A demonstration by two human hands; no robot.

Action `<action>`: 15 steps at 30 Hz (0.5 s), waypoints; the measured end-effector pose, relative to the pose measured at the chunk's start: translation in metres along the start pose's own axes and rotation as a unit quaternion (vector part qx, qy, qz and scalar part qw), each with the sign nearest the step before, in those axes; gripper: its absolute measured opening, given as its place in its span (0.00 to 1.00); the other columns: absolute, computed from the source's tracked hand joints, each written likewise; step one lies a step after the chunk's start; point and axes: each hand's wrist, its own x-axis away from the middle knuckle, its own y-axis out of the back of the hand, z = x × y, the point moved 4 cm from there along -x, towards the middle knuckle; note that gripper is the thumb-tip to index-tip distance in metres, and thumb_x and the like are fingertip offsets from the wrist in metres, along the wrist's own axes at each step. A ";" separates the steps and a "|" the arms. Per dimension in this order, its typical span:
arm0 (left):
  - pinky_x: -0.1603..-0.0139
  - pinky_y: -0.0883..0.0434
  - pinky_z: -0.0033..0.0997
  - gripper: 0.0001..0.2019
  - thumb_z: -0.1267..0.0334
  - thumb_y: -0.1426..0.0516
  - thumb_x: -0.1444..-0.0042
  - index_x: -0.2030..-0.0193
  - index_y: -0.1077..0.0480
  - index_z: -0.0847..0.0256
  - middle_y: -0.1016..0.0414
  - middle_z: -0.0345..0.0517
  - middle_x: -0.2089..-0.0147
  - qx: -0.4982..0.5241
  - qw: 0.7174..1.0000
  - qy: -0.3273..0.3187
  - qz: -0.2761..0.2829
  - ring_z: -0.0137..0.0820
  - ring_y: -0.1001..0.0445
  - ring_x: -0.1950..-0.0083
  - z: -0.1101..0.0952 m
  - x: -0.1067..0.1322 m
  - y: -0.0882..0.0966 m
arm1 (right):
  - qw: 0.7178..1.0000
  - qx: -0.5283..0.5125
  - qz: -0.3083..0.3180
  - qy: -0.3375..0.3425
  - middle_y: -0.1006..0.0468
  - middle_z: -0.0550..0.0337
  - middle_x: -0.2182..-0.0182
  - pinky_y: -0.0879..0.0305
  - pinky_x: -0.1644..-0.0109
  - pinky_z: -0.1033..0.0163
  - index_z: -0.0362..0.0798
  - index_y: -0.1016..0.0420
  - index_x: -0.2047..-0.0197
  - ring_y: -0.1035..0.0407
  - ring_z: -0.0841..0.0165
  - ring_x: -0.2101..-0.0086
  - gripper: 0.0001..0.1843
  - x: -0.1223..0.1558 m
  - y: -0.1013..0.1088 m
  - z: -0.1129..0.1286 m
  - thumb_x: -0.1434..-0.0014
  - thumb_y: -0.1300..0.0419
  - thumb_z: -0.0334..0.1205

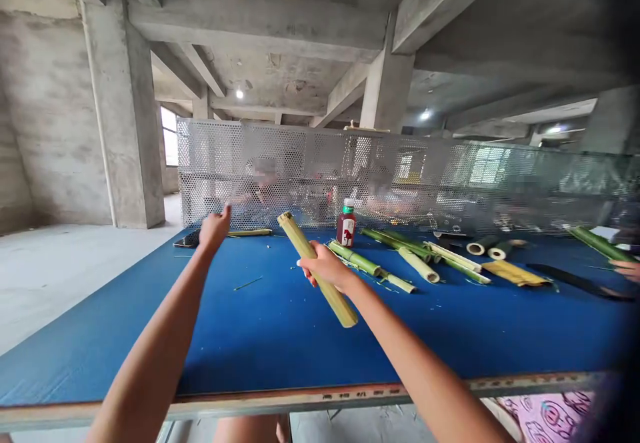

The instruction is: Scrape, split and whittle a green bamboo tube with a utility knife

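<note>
Holding a pale bamboo tube (336, 299) in the right hand (327, 266), with fingers wrapped around the middle and grasping firmly. Tilted above the blue table (240, 343), with upper end pointing away to the left and lower end toward the near edge. Raised at the left over the far part of the table: the left hand (214, 231), with thumb or finger extended upward; cannot tell whether clenched or gripping anything, owing to hidden fingers. Partly covered by the left hand: a dark flat object (185, 241). Lying just right of the left hand: a pale strip (257, 233). Standing upright beyond the right hand: a dark red bottle (346, 228) with green neck and white cap. Lying close to the right of the tube, limiting free space on that side: a green bamboo length (357, 257), a short split piece (399, 282) and a pale cut tube (419, 266). Farther right: a yellow piece (517, 273), a long dark strip (575, 281) and a co-worker's hand (627, 269) near another green bamboo stalk (597, 243). Closing off the far side: a perforated metal screen (300, 153).
</note>
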 end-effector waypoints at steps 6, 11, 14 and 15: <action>0.75 0.43 0.28 0.35 0.38 0.68 0.48 0.71 0.30 0.62 0.28 0.52 0.74 -0.029 0.971 -0.236 -0.032 0.36 0.29 0.72 -0.090 0.051 0.001 | 0.993 -0.075 0.009 0.086 0.32 0.66 0.77 0.36 0.78 0.68 0.47 0.38 0.64 0.33 0.74 0.81 0.15 -0.038 0.002 0.007 0.54 0.41 0.42; 0.75 0.42 0.30 0.35 0.37 0.67 0.48 0.73 0.30 0.62 0.29 0.52 0.76 -0.087 0.959 -0.270 -0.011 0.38 0.28 0.73 -0.077 0.067 -0.002 | 0.992 -0.056 -0.034 0.103 0.34 0.68 0.82 0.40 0.80 0.69 0.46 0.37 0.69 0.37 0.75 0.83 0.07 -0.036 -0.004 -0.004 0.55 0.45 0.37; 0.74 0.40 0.31 0.36 0.38 0.68 0.48 0.71 0.29 0.62 0.28 0.54 0.75 -0.100 0.961 -0.256 -0.018 0.40 0.27 0.70 -0.069 0.063 -0.009 | 0.990 0.039 -0.094 0.101 0.38 0.69 0.87 0.46 0.83 0.69 0.47 0.41 0.75 0.41 0.75 0.87 0.04 -0.033 -0.003 -0.005 0.57 0.46 0.34; 0.73 0.39 0.31 0.36 0.38 0.67 0.48 0.70 0.29 0.63 0.27 0.55 0.74 -0.107 0.962 -0.251 -0.019 0.41 0.27 0.69 -0.068 0.061 -0.013 | 0.986 0.078 -0.109 0.097 0.38 0.69 0.88 0.47 0.84 0.69 0.48 0.41 0.76 0.41 0.74 0.87 0.05 -0.033 -0.003 -0.004 0.57 0.46 0.34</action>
